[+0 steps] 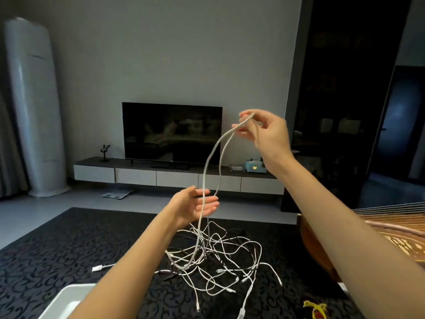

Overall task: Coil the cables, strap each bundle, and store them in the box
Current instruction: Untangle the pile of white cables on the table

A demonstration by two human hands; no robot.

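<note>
My right hand (264,132) is raised high and pinches the folded top of a white cable (210,157). Two strands of it hang down past my left hand (195,204), which is open with spread fingers, the strands running across its fingertips. Below lies a tangled pile of white cables (218,261) on the black patterned tablecloth (57,249). A white box (66,300) shows at the bottom left, partly hidden by my left forearm. Yellow straps (315,307) lie at the bottom right.
A wooden stringed zither (379,236) lies at the table's right edge. Beyond the table are a television (172,132) on a low cabinet (161,173), a tall white air conditioner (34,107) at the left, and a dark cabinet at the right.
</note>
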